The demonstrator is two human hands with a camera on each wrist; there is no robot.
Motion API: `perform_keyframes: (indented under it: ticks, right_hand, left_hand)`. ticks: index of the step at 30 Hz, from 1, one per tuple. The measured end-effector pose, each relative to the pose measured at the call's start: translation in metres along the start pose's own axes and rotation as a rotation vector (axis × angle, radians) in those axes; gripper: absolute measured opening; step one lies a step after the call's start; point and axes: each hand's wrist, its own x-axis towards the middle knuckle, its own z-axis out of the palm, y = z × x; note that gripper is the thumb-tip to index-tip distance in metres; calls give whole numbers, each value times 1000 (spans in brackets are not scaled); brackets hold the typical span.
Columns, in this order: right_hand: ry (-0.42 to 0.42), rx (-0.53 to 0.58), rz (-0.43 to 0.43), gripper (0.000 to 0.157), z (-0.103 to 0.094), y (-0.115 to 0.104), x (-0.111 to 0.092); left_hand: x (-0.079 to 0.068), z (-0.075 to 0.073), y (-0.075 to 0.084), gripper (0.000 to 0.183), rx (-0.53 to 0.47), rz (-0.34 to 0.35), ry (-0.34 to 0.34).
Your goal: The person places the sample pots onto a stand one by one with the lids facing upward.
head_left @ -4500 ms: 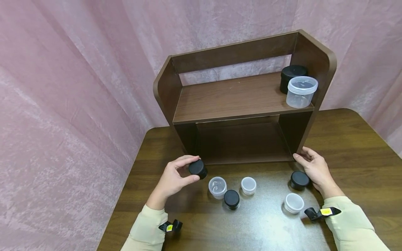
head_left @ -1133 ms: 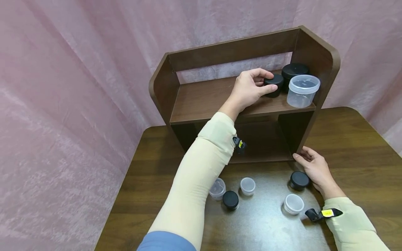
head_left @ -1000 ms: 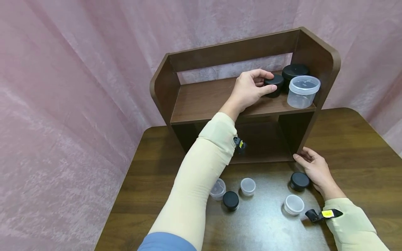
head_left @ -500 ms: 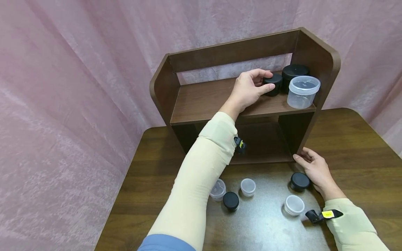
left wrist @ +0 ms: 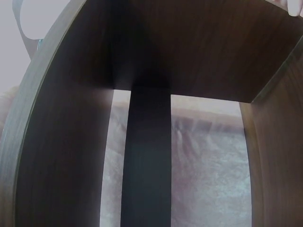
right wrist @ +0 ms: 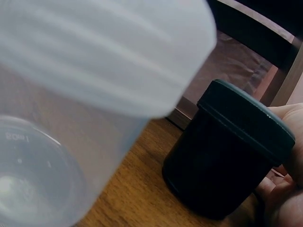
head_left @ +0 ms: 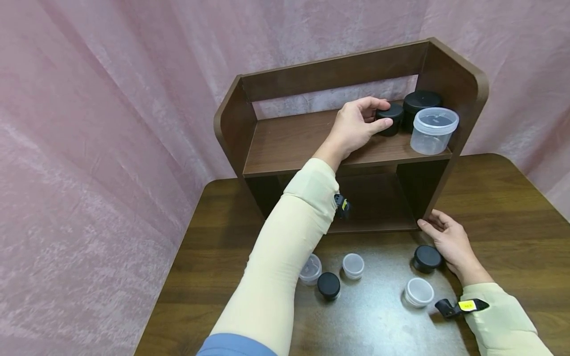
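Observation:
My left hand [head_left: 358, 126] pinches a small black lidded jar [head_left: 390, 122] between thumb and fingers on the upper board of a brown wooden desktop shelf [head_left: 307, 138]. Right of it stand a larger black jar [head_left: 420, 106] and a clear lidded tub [head_left: 434, 131]. My right hand [head_left: 450, 242] holds the shelf's lower right front corner, thumb at the front edge, fingers along the outer side. Near that hand are a low black jar [head_left: 427, 258] and a white-lidded clear jar [head_left: 418, 292]. The right wrist view shows the black jar [right wrist: 222, 156] close up.
Under my left forearm, a clear jar [head_left: 310, 269] is partly hidden. Beside it stand a black-lidded jar [head_left: 328, 285] and a small white-lidded jar [head_left: 354, 266]. A pink curtain [head_left: 111, 148] hangs behind the wooden table [head_left: 213, 222].
Over these seconds my left hand has carried the small black jar from above the table up to the upper board. During the last second it barely shifts. My right hand stays at the shelf corner.

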Motion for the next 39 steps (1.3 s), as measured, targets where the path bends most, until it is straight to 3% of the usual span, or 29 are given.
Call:
perform_keyframes:
  ticks: [21, 35, 39]
  right_hand:
    - [8, -3, 7, 69, -2, 1, 0]
    - [-2, -18, 12, 69, -1, 6, 1]
    - [-4, -3, 17, 71, -1, 6, 1]
  left_hand:
    - [-3, 1, 3, 34, 13, 5, 1]
    - [-7, 0, 0, 29, 0, 10, 79]
    - [-11, -1, 2, 27, -10, 53, 115]
